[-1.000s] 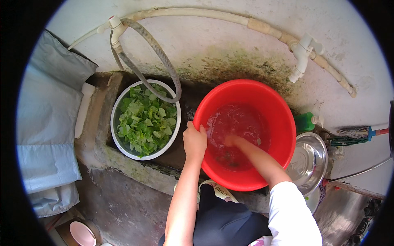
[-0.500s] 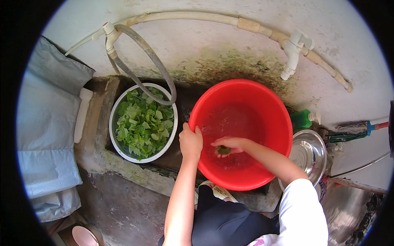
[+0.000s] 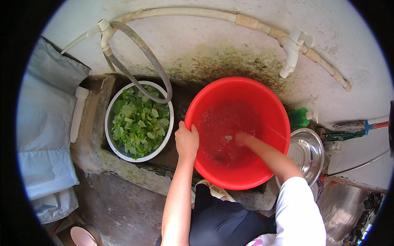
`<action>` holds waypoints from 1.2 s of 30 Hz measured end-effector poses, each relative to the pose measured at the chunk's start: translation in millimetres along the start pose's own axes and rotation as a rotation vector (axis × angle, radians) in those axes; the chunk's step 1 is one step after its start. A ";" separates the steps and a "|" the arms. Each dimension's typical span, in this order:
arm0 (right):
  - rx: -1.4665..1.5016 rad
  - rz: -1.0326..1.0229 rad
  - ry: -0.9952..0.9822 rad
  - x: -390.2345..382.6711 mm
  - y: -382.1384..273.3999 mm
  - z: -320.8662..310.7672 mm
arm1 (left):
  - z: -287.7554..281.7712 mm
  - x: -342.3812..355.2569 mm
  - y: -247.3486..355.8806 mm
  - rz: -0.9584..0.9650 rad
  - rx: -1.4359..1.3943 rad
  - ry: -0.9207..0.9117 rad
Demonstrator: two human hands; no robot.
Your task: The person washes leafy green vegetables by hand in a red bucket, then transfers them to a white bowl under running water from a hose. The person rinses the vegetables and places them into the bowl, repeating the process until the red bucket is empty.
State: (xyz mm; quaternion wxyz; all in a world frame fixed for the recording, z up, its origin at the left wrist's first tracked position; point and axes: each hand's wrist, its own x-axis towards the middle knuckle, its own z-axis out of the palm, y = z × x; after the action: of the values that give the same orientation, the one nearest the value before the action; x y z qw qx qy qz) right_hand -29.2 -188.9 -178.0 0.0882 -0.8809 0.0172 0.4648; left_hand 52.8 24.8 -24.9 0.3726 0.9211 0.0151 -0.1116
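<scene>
The left hand (image 3: 186, 141) closes its grip over the near-left rim of the red basin (image 3: 271, 119), fingers curled over the edge and thumb on the outside. The basin sits in a stone trough (image 3: 96, 151) and holds water. The right hand (image 3: 241, 138) is plunged into that water near the middle of the basin, to the right of the left hand's grip; its fingers are blurred under the surface, so I cannot tell whether they are open or closed. A small pale scrap (image 3: 228, 137) floats just left of those fingers.

To the left of the left hand's grip, close beside the basin, stands a white bowl (image 3: 113, 141) filled with green leaves (image 3: 138, 123). A grey hose (image 3: 143, 57) loops down from a white tap (image 3: 103, 28) and ends over the bowl's far rim. A second white tap (image 3: 292, 49) hangs from the wall pipe (image 3: 197, 12) beyond the basin. To the right of the right forearm lie a steel bowl (image 3: 308, 153) and a green bottle (image 3: 298, 118).
</scene>
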 end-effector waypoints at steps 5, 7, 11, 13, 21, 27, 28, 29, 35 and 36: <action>0.520 -0.090 -0.063 41.8 -13.2 98.3 | 2.2 0.5 0.9 0.027 0.007 0.011; 0.833 -0.082 -0.048 48.4 -37.1 111.8 | 0.3 -0.7 0.6 0.019 0.012 0.008; 1.458 -0.077 0.147 54.5 -70.3 127.7 | 7.4 -0.8 4.5 0.025 -0.012 -0.006; 1.609 -0.086 0.202 47.0 -81.5 116.3 | 8.2 -1.4 6.4 0.032 -0.020 -0.011; 1.484 -0.099 -0.237 -28.4 -100.0 15.7 | 3.8 0.0 1.7 0.031 -0.024 -0.006; 1.195 -0.048 -0.160 -86.2 -68.8 -33.2 | -0.5 1.2 -0.9 0.013 -0.032 -0.004; 1.175 -0.066 -0.093 -93.4 -59.3 -40.2 | -0.8 0.4 -3.6 0.007 -0.022 -0.005; 1.150 -0.073 -0.014 -105.5 -48.2 -51.0 | 0.1 0.6 -0.8 0.008 -0.025 -0.010; 1.375 0.064 0.258 -125.5 -11.0 -62.1 | -0.9 -1.1 5.1 -0.009 -0.003 -0.015; 1.381 0.053 0.275 -126.3 -9.9 -60.4 | -2.0 -1.0 5.1 -0.014 -0.001 -0.015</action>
State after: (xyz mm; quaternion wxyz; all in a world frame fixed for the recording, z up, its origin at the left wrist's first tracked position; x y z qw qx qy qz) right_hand -50.5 -196.0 -39.4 0.6129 -0.6733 0.3409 0.2340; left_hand 52.8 22.5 -19.9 0.3725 0.9199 0.0188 -0.1210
